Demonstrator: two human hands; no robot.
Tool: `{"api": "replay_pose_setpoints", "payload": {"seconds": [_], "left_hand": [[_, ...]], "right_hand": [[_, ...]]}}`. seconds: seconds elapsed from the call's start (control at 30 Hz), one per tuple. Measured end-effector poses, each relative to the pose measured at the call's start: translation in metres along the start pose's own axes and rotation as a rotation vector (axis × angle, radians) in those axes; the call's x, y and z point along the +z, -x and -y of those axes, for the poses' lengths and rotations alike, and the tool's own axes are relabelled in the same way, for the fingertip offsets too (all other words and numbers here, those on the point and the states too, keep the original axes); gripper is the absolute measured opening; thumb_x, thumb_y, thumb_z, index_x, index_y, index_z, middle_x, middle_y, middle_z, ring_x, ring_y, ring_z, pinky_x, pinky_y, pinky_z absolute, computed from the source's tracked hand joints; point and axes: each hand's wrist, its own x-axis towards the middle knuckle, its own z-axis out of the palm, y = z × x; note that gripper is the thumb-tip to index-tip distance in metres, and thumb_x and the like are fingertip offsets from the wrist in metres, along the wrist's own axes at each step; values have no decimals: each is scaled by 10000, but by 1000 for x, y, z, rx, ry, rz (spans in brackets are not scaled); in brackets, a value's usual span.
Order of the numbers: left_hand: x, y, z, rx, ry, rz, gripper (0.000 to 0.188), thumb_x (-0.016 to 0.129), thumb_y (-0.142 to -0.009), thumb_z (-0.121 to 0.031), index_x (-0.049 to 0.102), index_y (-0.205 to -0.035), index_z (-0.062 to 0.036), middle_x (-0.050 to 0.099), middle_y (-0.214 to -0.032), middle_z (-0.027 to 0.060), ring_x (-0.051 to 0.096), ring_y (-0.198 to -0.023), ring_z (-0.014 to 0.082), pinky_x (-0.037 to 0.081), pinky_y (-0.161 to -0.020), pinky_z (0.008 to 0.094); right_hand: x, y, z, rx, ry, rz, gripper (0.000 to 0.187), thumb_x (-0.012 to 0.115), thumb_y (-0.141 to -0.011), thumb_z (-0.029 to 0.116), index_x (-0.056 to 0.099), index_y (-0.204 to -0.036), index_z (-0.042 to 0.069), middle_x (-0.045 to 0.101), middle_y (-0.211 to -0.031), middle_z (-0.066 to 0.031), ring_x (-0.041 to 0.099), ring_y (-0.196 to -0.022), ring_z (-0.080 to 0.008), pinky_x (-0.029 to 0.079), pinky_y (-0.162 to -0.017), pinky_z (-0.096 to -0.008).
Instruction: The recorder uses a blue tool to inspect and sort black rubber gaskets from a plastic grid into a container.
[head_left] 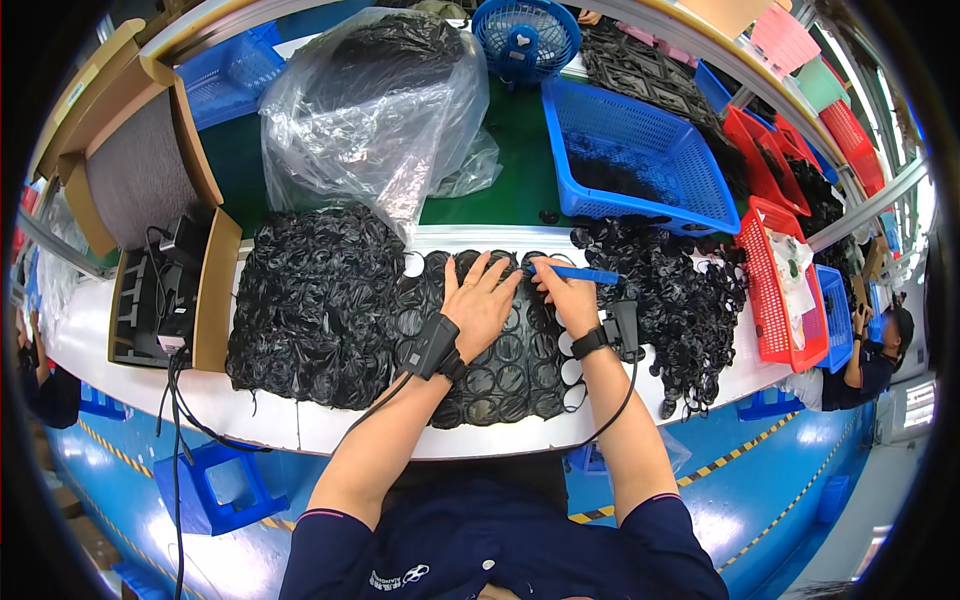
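Observation:
My left hand (482,308) lies with its fingers stretched out over a sheet of black round pieces (508,350) set in rows on the white table. Just right of it, my right hand (568,300) grips a slim blue tool (592,274), whose handle points to the right; its working tip is hidden by the fingers. Left of my hands lies a thick layer of shiny black round pieces (312,310). On the right, a loose heap of similar black pieces (670,300) reaches the table's front edge. Both wrists carry strapped black devices with cables.
A large clear plastic bag (370,120) with black contents stands behind. Around it are a blue fan (525,40), a blue basket (655,130) with black bits and a red basket (765,290). An open cardboard box (215,290) holds cabled devices. Other people are at both sides.

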Motion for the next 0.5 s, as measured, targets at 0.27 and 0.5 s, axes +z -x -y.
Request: {"api": "replay_pose_setpoints", "payload": {"seconds": [0.27, 0.5], "left_hand": [[-4, 0, -2, -6, -5, 9, 360, 599, -908, -244, 611, -1261, -171, 541, -1355, 43, 431, -1327, 264, 282, -1048, 658], [-2, -1, -4, 0, -9, 2, 367, 585, -916, -262, 604, -1271, -171, 534, -1363, 41, 425, -1331, 264, 279, -1051, 658]], "right_hand": [[1, 0, -1, 14, -29, -10, 267, 636, -936, 234, 706, -1094, 30, 686, -824, -31, 613, -690, -64, 465, -537, -201], [10, 3, -1, -797, 642, -174, 149, 659, -855, 109, 696, -988, 50, 674, -894, -92, 627, -840, -280, 497, -740, -353]]}}
